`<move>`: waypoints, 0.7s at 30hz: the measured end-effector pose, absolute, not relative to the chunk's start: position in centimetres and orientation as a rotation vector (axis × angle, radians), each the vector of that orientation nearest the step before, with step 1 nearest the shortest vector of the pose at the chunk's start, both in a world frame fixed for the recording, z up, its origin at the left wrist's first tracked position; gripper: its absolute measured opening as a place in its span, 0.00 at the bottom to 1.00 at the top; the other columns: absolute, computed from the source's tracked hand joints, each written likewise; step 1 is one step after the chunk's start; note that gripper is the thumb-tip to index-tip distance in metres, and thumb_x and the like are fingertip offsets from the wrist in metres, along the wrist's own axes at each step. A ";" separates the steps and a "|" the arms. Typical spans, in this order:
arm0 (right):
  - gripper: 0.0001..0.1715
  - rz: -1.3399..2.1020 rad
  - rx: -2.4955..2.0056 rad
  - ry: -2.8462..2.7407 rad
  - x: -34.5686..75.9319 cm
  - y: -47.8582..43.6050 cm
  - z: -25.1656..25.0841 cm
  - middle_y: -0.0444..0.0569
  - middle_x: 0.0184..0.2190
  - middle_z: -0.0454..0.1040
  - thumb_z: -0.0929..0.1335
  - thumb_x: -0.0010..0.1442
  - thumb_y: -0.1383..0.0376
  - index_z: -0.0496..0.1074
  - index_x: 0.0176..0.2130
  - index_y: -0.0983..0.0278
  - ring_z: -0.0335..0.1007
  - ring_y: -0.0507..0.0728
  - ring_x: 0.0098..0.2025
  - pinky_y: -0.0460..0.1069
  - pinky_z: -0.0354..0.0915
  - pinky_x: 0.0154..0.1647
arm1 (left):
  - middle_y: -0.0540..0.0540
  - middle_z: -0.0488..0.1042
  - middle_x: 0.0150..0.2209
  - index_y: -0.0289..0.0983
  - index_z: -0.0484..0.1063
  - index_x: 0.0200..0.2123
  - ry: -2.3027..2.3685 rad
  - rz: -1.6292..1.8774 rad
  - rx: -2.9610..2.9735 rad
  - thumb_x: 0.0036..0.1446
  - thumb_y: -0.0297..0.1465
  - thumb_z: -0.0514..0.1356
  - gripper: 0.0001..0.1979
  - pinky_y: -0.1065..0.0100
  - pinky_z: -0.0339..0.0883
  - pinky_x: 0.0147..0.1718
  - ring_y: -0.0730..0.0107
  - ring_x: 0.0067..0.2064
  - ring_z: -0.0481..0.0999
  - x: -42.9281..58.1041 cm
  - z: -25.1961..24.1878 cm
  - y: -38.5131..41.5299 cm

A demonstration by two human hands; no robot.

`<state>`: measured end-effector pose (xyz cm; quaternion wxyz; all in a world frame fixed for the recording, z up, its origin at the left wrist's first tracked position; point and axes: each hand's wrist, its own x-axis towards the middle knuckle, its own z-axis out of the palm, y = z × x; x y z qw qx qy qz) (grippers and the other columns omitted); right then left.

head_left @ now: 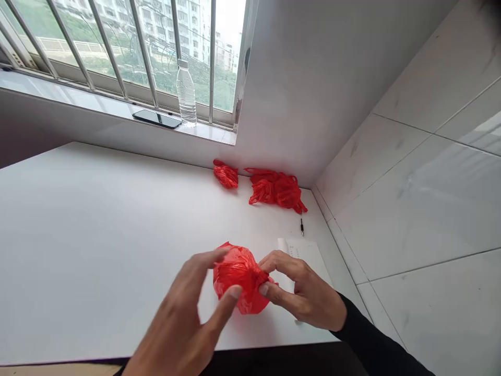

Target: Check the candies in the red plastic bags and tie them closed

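Observation:
A crumpled red plastic bag (pixel 239 277), bunched into a ball, is held between both hands just above the white table (pixel 97 235). My left hand (pixel 188 318) cups its left side with thumb and forefinger touching it, the other fingers spread. My right hand (pixel 301 290) pinches the bag's right end between thumb and fingers. A black sleeve covers the right forearm.
A small red bag bundle (pixel 226 175) and a larger heap of red bags (pixel 277 190) lie at the table's far edge by the wall. A white sheet of paper (pixel 303 253) and a small black pen (pixel 301 226) lie right of the hands. A water bottle (pixel 186 94) and phone (pixel 156 118) rest on the windowsill.

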<state>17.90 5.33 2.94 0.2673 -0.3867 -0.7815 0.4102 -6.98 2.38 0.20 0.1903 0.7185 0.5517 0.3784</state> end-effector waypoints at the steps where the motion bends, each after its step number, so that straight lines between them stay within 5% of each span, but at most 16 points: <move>1: 0.04 1.104 -1.056 -2.097 18.1 5.4 2.9 0.46 0.39 0.74 0.69 0.67 0.64 0.73 0.42 0.60 0.68 0.55 0.42 0.52 0.64 0.46 | 0.49 0.77 0.47 0.50 0.69 0.53 1.479 1.022 2.063 0.67 0.43 0.56 0.14 0.63 0.73 0.39 0.61 0.43 0.77 -5.8 0.3 2.8; 3: 0.03 1.108 -1.092 -2.042 18.6 5.6 2.8 0.44 0.37 0.72 0.71 0.65 0.64 0.72 0.40 0.60 0.66 0.54 0.40 0.51 0.63 0.45 | 0.51 0.76 0.39 0.47 0.72 0.44 1.375 0.981 2.094 0.69 0.39 0.54 0.08 0.67 0.71 0.37 0.66 0.37 0.75 -4.2 0.4 3.5; 12: 0.11 1.328 -1.176 -1.841 23.6 5.9 1.9 0.41 0.30 0.67 0.68 0.68 0.57 0.69 0.35 0.60 0.61 0.51 0.33 0.48 0.60 0.37 | 0.52 0.69 0.25 0.42 0.64 0.27 1.549 0.798 1.962 0.69 0.44 0.51 0.19 0.70 0.65 0.31 0.68 0.29 0.69 -5.0 -1.3 3.0; 18: 0.16 1.308 -1.438 -1.752 27.2 5.7 -1.9 0.42 0.30 0.67 0.66 0.69 0.51 0.70 0.36 0.60 0.62 0.53 0.34 0.49 0.60 0.36 | 0.49 0.78 0.36 0.43 0.73 0.37 1.843 0.633 1.636 0.63 0.52 0.53 0.20 0.69 0.70 0.29 0.62 0.34 0.76 -10.3 -4.3 1.8; 21: 0.16 1.255 -1.392 -1.707 26.7 5.7 -2.2 0.43 0.33 0.70 0.66 0.68 0.50 0.70 0.37 0.60 0.66 0.54 0.37 0.50 0.64 0.42 | 0.46 0.74 0.57 0.49 0.67 0.57 1.709 0.694 1.781 0.66 0.44 0.54 0.18 0.66 0.76 0.42 0.58 0.52 0.77 -8.6 -2.4 1.6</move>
